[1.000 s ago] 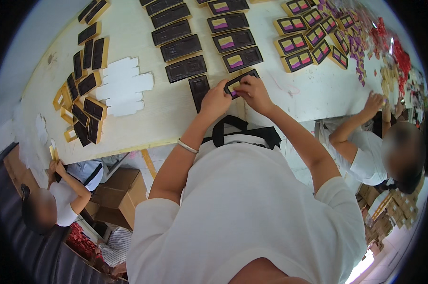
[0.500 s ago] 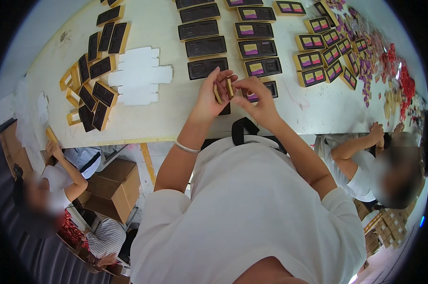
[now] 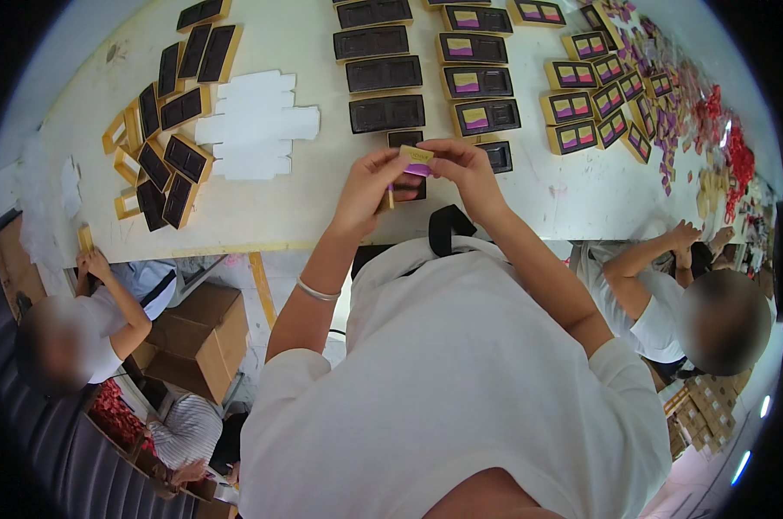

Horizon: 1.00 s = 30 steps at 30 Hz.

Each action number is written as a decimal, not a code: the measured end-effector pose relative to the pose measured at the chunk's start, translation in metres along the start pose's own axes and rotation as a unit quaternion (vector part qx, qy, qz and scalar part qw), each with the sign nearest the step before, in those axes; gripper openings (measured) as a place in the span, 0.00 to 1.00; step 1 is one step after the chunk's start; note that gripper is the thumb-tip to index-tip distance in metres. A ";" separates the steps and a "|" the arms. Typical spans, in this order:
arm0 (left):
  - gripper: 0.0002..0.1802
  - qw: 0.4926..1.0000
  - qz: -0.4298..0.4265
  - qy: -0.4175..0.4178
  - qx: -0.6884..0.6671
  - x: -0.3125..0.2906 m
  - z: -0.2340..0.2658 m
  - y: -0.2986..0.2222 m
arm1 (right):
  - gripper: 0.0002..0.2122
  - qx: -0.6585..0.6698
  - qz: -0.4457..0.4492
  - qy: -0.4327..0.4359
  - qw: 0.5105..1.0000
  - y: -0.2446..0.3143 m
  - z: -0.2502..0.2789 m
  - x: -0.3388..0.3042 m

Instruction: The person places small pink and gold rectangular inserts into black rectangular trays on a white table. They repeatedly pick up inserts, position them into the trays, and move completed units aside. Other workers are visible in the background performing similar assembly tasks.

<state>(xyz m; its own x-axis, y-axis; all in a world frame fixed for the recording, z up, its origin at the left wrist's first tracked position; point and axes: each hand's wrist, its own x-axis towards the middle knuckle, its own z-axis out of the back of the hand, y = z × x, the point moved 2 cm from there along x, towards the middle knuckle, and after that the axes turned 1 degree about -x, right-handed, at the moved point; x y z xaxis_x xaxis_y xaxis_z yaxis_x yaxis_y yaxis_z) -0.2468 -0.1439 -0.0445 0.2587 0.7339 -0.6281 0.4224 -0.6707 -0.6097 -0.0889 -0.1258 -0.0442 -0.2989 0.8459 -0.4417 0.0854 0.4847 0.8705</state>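
Note:
A small square gold-and-purple packet (image 3: 417, 159) is pinched between the fingertips of my left hand (image 3: 363, 188) and my right hand (image 3: 471, 177). Lower in the left palm, under the curled fingers, a second thin gold-edged piece (image 3: 389, 199) shows. Beneath my hands lies a dark two-slot tray box (image 3: 406, 138), partly covered. Straight ahead runs a column of gold boxes with bare dark trays (image 3: 387, 113). Beside it, to the right, stands a column whose boxes (image 3: 485, 117) mostly carry one gold-and-purple packet in the left slot.
Boxes holding two packets (image 3: 577, 137) cluster at the right, before loose purple packets (image 3: 666, 138) and red wrappers (image 3: 739, 156). Flat white card (image 3: 255, 125) and more dark-tray boxes (image 3: 186, 157) lie left. Co-workers sit at both sides; a cardboard box (image 3: 197, 337) stands below the table.
The gold-and-purple packet has turned face up between both hands. My left hand has moved down and left, palm turned over, and my right hand has drawn slightly closer.

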 end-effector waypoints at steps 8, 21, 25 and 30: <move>0.13 0.994 0.025 -0.034 0.104 -0.008 0.034 0.043 | 0.15 -0.410 0.279 0.069 0.865 -0.020 -0.007 -0.020; 0.45 0.729 -0.069 -0.198 0.652 0.009 0.009 0.074 | 0.15 -0.515 0.326 0.078 0.789 -0.017 0.025 0.007; 0.40 0.724 -0.121 -0.158 0.660 0.003 0.034 0.059 | 0.15 -0.560 0.363 0.123 0.734 -0.022 0.021 0.006; 0.37 0.748 -0.177 -0.089 0.634 0.009 0.056 0.044 | 0.10 -0.586 0.394 0.156 0.691 -0.034 -0.004 0.014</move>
<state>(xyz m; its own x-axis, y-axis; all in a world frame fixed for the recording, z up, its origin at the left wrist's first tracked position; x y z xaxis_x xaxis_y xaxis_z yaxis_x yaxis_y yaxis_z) -0.2741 -0.1731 -0.1039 0.1582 0.9393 -0.3043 -0.7551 -0.0835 -0.6503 -0.0992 -0.1314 -0.0786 -0.8042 0.5670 0.1781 -0.4354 -0.7661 0.4728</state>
